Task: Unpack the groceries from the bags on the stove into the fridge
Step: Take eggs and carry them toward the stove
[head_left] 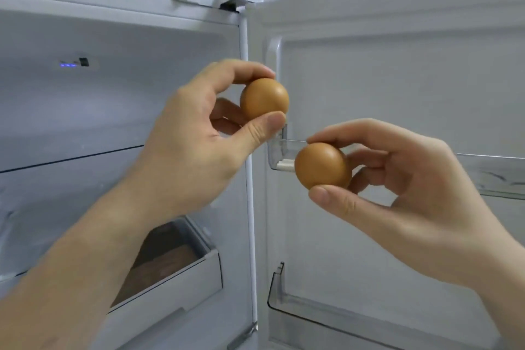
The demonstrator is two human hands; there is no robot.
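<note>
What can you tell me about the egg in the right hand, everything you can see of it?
The egg in the right hand is brown, with a smooth, slightly glossy shell that looks whole, no cracks showing. The right hand pinches it, thumb beneath, forefinger on top, other fingers curled behind. It is held in the air in front of the clear upper door shelf of the open fridge, lower than and to the right of the other egg. Only the fingers touch it.
</note>
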